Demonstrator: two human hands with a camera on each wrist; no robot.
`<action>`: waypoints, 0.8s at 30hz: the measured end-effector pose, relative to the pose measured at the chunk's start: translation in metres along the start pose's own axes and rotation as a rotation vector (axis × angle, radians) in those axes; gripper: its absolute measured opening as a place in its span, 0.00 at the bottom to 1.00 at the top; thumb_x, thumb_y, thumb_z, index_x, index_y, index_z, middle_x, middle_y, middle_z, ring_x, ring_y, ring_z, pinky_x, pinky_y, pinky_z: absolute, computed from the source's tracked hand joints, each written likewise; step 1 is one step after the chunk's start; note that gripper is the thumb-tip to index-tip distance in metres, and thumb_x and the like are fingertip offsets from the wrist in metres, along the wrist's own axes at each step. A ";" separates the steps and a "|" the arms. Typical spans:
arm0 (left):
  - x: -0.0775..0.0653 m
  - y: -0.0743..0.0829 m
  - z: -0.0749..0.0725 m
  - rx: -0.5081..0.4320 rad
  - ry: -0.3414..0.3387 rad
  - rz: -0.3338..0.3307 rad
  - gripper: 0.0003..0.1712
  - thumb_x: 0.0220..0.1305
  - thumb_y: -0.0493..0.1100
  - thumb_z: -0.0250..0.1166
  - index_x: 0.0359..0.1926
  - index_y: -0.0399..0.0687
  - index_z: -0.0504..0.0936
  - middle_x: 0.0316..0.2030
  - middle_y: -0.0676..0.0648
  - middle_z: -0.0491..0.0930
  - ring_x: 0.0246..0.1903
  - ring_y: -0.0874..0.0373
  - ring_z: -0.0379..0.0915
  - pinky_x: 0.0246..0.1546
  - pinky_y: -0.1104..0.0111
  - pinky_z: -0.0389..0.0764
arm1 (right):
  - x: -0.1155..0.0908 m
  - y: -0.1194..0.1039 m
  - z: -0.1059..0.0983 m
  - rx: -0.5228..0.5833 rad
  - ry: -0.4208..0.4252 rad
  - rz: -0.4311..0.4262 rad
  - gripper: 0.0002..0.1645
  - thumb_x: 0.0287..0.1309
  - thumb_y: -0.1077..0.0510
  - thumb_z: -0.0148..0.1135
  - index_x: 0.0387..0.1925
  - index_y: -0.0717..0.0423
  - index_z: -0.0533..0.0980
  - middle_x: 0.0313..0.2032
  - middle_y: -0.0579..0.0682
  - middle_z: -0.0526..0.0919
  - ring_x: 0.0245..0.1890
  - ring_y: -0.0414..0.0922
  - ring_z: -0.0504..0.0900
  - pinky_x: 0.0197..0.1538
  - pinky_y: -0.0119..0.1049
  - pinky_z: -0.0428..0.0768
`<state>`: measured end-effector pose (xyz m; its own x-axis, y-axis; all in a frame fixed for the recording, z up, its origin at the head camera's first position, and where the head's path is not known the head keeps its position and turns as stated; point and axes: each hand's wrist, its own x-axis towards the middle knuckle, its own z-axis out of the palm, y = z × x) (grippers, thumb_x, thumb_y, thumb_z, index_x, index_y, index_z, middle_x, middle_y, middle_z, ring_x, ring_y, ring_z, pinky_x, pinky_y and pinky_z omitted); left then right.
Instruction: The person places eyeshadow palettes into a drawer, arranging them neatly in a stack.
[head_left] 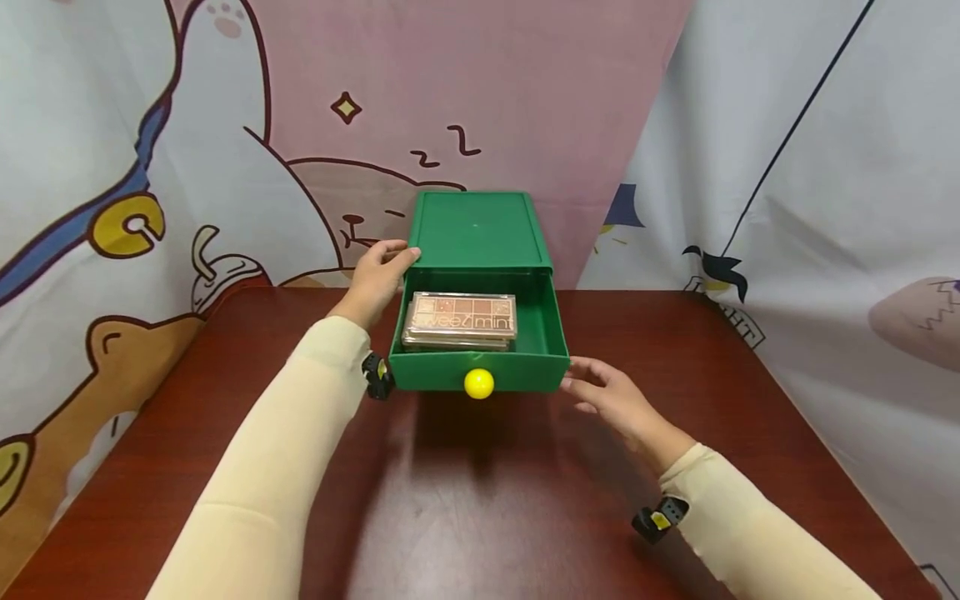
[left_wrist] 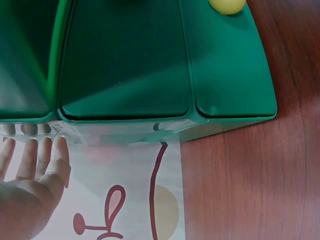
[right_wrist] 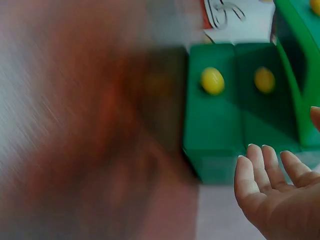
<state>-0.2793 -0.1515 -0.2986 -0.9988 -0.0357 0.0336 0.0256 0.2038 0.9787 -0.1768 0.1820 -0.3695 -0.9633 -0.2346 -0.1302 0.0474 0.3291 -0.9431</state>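
Note:
A green drawer cabinet (head_left: pixel 480 229) stands at the far side of the table, its top drawer (head_left: pixel 435 372) pulled out. Inside that drawer lie stacked eyeshadow palettes (head_left: pixel 461 317) with clear lids, towards the left. My left hand (head_left: pixel 378 279) rests against the cabinet's upper left edge; in the left wrist view its fingers (left_wrist: pixel 61 155) extend along the side wall. My right hand (head_left: pixel 611 400) is beside the drawer's front right corner, fingers loosely bent and holding nothing. Whether its fingertips touch the drawer, I cannot tell. A yellow knob (head_left: pixel 479 383) sits on the drawer front.
Lower drawers (right_wrist: pixel 212 120) with yellow knobs (right_wrist: pixel 212 81) are closed beneath the open one. The cabinet stands on a reddish-brown wooden table (head_left: pixel 465 517). A cartoon-printed cloth (head_left: pixel 570 100) hangs behind the table and along its sides.

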 end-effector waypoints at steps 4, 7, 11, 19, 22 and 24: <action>-0.001 0.001 -0.001 0.023 0.000 0.011 0.31 0.69 0.54 0.58 0.67 0.48 0.66 0.65 0.43 0.65 0.62 0.49 0.64 0.58 0.55 0.73 | -0.007 0.005 0.024 0.058 -0.082 0.016 0.32 0.65 0.55 0.57 0.65 0.69 0.64 0.60 0.67 0.72 0.58 0.56 0.75 0.55 0.49 0.78; -0.002 0.002 -0.003 0.037 -0.002 0.012 0.31 0.69 0.54 0.58 0.68 0.48 0.66 0.65 0.43 0.65 0.62 0.49 0.64 0.58 0.55 0.73 | -0.014 0.003 0.040 0.122 -0.167 0.027 0.32 0.67 0.54 0.55 0.65 0.70 0.63 0.60 0.68 0.72 0.56 0.54 0.77 0.52 0.44 0.79; -0.002 0.007 -0.005 0.060 -0.023 0.016 0.31 0.70 0.53 0.57 0.68 0.47 0.65 0.65 0.43 0.65 0.63 0.49 0.63 0.59 0.55 0.72 | -0.023 -0.008 0.057 0.247 -0.282 0.030 0.33 0.68 0.55 0.52 0.66 0.72 0.60 0.58 0.64 0.74 0.53 0.47 0.79 0.50 0.37 0.79; 0.000 0.013 -0.006 0.116 -0.052 0.031 0.31 0.70 0.51 0.57 0.69 0.46 0.63 0.65 0.42 0.65 0.62 0.49 0.64 0.58 0.56 0.73 | -0.026 -0.033 0.077 0.412 -0.410 0.024 0.32 0.70 0.54 0.49 0.66 0.71 0.59 0.54 0.58 0.77 0.50 0.43 0.80 0.49 0.35 0.79; -0.001 0.015 -0.006 0.135 -0.058 0.037 0.31 0.71 0.51 0.57 0.69 0.46 0.63 0.66 0.42 0.64 0.61 0.48 0.64 0.57 0.55 0.73 | -0.025 -0.040 0.083 0.454 -0.431 0.034 0.32 0.70 0.52 0.49 0.66 0.70 0.60 0.51 0.53 0.79 0.50 0.43 0.80 0.49 0.36 0.79; -0.002 0.015 -0.006 0.152 -0.062 0.043 0.31 0.71 0.51 0.57 0.70 0.46 0.62 0.66 0.41 0.64 0.61 0.47 0.64 0.58 0.53 0.72 | -0.024 -0.045 0.087 0.486 -0.437 0.044 0.32 0.71 0.50 0.48 0.66 0.68 0.60 0.49 0.49 0.80 0.49 0.43 0.81 0.49 0.36 0.79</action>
<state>-0.2765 -0.1544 -0.2830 -0.9977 0.0359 0.0576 0.0665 0.3497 0.9345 -0.1324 0.0938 -0.3508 -0.7664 -0.6143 -0.1880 0.2974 -0.0798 -0.9514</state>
